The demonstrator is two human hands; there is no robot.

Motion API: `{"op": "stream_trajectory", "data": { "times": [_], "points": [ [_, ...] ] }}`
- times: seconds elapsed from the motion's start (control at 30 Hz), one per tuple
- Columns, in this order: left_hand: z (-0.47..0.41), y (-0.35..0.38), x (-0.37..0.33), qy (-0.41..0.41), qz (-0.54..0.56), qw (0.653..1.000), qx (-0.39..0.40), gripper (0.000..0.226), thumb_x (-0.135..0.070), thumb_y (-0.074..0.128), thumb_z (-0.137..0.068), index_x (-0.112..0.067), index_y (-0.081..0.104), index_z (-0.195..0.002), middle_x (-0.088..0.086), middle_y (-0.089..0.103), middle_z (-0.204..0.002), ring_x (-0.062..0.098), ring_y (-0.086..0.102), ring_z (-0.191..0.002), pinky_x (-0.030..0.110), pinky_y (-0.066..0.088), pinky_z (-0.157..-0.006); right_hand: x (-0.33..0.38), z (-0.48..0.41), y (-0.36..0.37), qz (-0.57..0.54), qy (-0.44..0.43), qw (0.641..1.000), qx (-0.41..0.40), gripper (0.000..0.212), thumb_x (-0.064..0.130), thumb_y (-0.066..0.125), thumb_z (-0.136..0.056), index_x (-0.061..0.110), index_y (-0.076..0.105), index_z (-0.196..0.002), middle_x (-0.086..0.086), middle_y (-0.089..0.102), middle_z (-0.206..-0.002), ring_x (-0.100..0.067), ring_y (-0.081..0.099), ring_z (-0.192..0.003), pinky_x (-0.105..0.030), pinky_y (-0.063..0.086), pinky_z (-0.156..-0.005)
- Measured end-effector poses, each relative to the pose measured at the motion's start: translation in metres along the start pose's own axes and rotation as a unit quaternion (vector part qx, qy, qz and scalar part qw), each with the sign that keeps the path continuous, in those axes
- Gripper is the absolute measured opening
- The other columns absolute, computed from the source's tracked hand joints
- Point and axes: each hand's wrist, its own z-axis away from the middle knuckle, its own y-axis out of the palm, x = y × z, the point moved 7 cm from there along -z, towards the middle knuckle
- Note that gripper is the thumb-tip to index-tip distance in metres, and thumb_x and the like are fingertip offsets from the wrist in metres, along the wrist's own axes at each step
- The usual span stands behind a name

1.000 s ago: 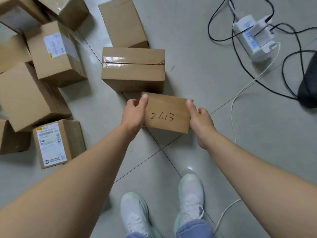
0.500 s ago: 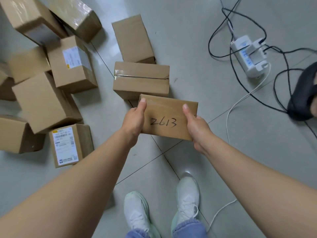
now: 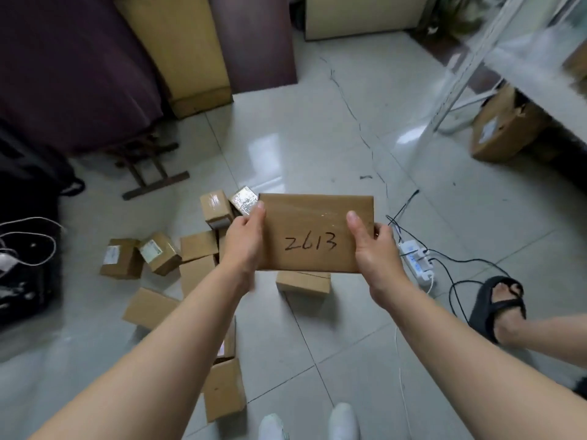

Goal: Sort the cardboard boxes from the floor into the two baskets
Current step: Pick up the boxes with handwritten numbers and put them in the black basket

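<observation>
Box marked 2613 (image 3: 314,233), earlier low near the floor (image 3: 317,147), now raised; left hand (image 3: 246,239) and right hand (image 3: 373,249) fingers clamped on its sides.

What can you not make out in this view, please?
Head view:
Baskets: out of frame.
Floor boxes' labels: too small, blurred.
Box below: mostly hidden by the held box.
Boxes near the feet: partly hidden by the left arm.
Far right box: blurred.

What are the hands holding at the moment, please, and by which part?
A cardboard box marked 2613, held by its side edges: left hand on one, right hand on the other.
</observation>
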Motion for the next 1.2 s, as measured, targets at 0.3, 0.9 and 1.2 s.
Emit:
{"op": "stream_trajectory", "data": {
  "times": [0.3,0.9,1.2],
  "points": [
    [0.155,-0.149,-0.166,0.092,0.086,0.986,-0.108,0.035,-0.045,0.045,-0.095,-0.012,0.057,-0.101,-0.004,0.056,-0.091,0.008,0.05,-0.074,0.024,0.037,-0.057,0.197,0.168,0.036,-0.009,-0.108,0.993,0.055,0.052,0.053,0.056,-0.088,0.016,0.038,-0.12,-0.003,0.055,-0.114,-0.021,0.058,-0.102,-0.041,0.052,-0.091],
    [0.398,-0.353,-0.166,0.162,0.268,0.877,-0.363,0.032,-0.046,0.044,-0.097,-0.018,0.06,-0.095,0.007,0.067,-0.101,0.024,0.064,-0.092,0.042,0.057,-0.078,0.311,0.397,0.143,0.027,-0.284,0.901,0.326,0.041,0.05,0.052,-0.091,0.016,0.039,-0.111,0.001,0.055,-0.103,-0.01,0.057,-0.09,-0.025,0.053,-0.072],
    [0.524,-0.445,-0.051,0.124,0.343,0.764,-0.532,0.049,-0.06,0.052,-0.072,-0.02,0.065,-0.097,0.007,0.07,-0.103,0.028,0.066,-0.097,0.051,0.053,-0.088,0.259,0.541,0.236,0.09,-0.301,0.814,0.489,0.048,0.054,0.05,-0.091,0.009,0.052,-0.109,-0.002,0.064,-0.104,-0.01,0.061,-0.085,-0.022,0.049,-0.063]
  ]
}}
